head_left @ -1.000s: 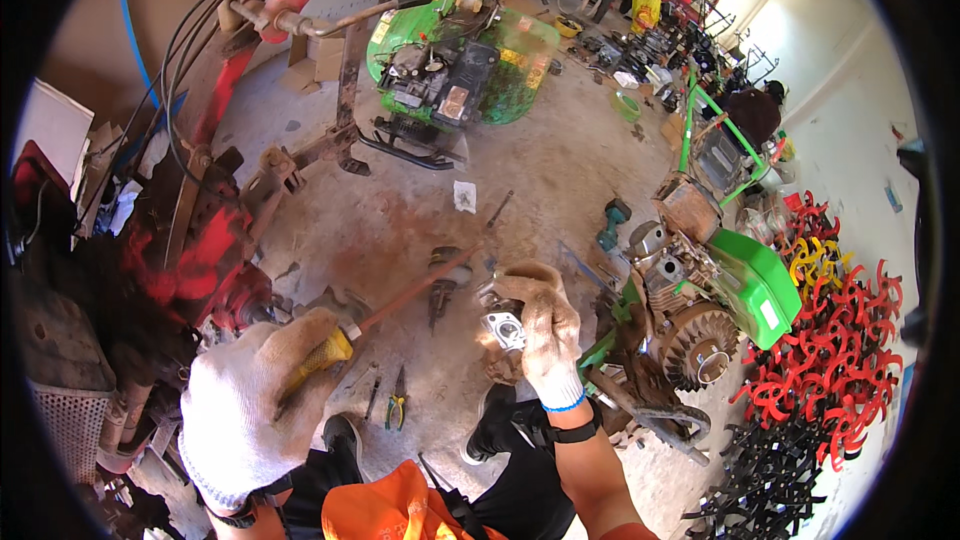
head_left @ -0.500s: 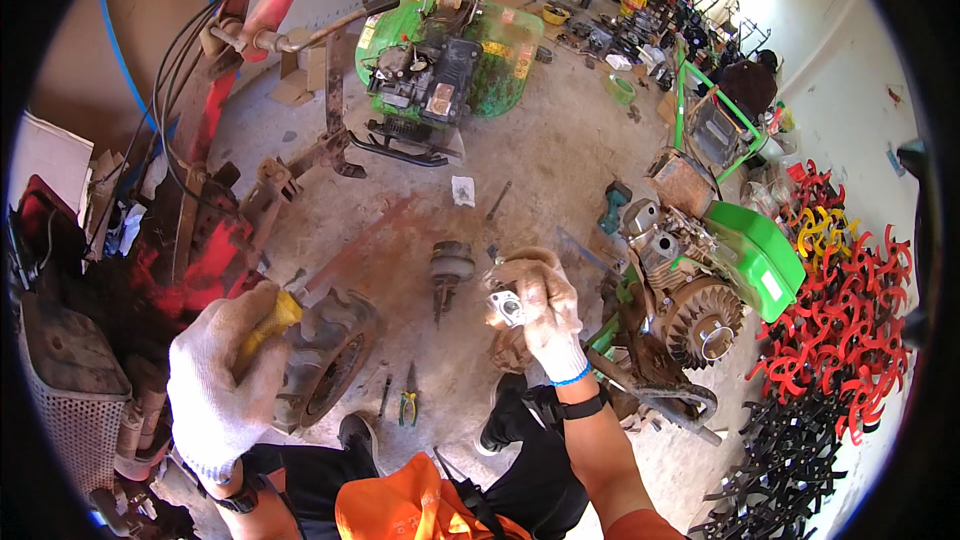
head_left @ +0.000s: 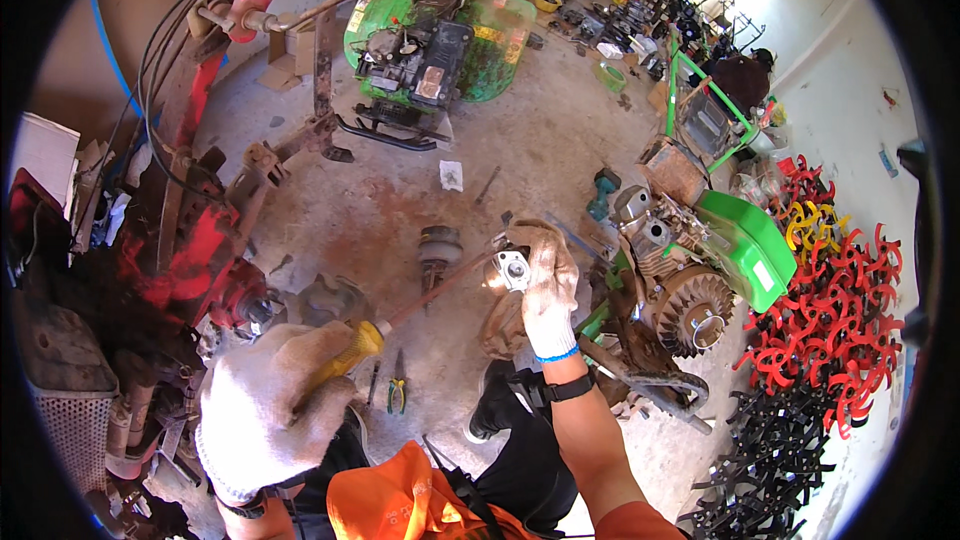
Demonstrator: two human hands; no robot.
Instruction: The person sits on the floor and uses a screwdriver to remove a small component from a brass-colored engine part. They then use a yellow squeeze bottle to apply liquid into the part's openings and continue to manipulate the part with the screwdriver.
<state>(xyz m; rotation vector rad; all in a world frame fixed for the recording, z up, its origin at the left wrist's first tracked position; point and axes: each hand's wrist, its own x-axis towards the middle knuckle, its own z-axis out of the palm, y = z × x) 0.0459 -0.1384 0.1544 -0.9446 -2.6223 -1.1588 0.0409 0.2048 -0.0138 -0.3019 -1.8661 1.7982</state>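
Observation:
My left hand (head_left: 270, 400), in a pale work glove, is closed round the yellow handle of a screwdriver (head_left: 352, 350). The screwdriver's long shaft slants up to the right, and its tip lies close to the part in my other hand; whether it touches cannot be made out. Gloved too, my right hand (head_left: 550, 285) grips a small metal carburetor (head_left: 513, 270), its flange with a round bore facing up toward me. Fingers hide the carburetor's far side. Below, pliers (head_left: 397, 395) with yellow-green handles lie on the floor beside a thin dark tool.
To the right stands a dirty engine (head_left: 655, 230) with a finned flywheel and a green tank (head_left: 750, 255). Red and black curved blades (head_left: 830, 340) are heaped by the wall. A green machine (head_left: 420, 50) stands ahead; a red frame (head_left: 195, 240) is at left. A dark cylindrical part (head_left: 438, 248) sits mid-floor.
My left hand has moved right and nearer, bringing the screwdriver's shaft across toward the carburetor. My right hand stays nearly in place, with the carburetor turned slightly.

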